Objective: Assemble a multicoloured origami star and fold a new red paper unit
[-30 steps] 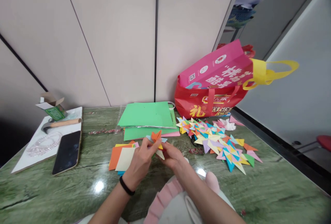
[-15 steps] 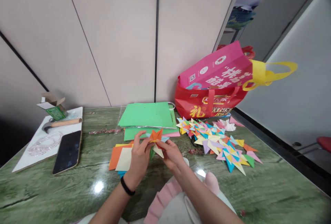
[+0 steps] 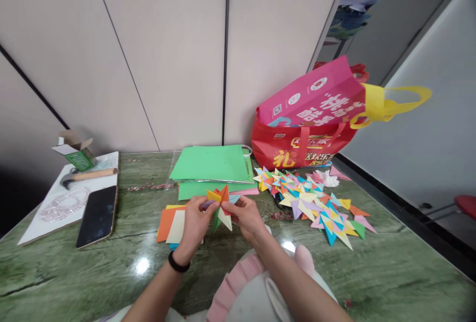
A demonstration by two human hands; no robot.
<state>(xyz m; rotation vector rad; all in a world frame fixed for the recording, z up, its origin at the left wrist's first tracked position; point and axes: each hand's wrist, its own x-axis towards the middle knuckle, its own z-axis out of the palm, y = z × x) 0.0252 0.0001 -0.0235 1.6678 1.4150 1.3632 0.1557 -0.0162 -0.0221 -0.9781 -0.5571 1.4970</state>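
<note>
Between my two hands is a folded paper star (image 3: 225, 218) with points in orange, yellow, cream, green, purple and light blue. My left hand (image 3: 196, 218) pinches its left side near the purple point. On the other side, my right hand (image 3: 247, 217) grips it by the light blue point, thumb near the middle. Loose paper squares (image 3: 174, 225) in orange, cream, yellow and blue lie beside and partly behind my left hand. Farther back is a stack of green paper (image 3: 211, 164) in a clear sleeve.
Many folded paper stars (image 3: 308, 198) are heaped at right, before a red bag (image 3: 305, 146) holding a pink bag (image 3: 316, 94). At left, a phone (image 3: 97, 217) overlaps a white board (image 3: 39, 213) bearing a hammer (image 3: 89, 177), a green box (image 3: 80, 158) and beads (image 3: 65, 204).
The star has turned and opened flatter, showing its yellow and purple points. My left hand has shifted slightly left and its raised fingers have come down onto the paper.
</note>
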